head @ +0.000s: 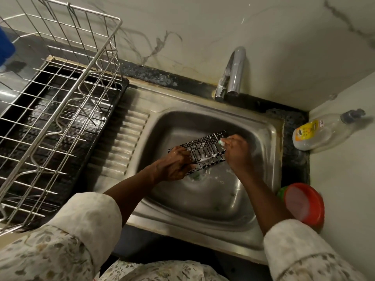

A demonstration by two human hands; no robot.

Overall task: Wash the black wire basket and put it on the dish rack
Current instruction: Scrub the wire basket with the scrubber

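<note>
Two hands: left hand [174, 165] grips the basket [203, 147], right hand [236, 151] pinches a sponge [222, 143]. Soapy wire could slip loose.

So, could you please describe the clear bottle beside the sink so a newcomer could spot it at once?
Start at the steel sink; on the dark counter along its right side, at the far corner, lies the clear bottle. It is tipped on its side, with a yellow label and a grey pump top, unlike the round red container nearer the person.
</note>
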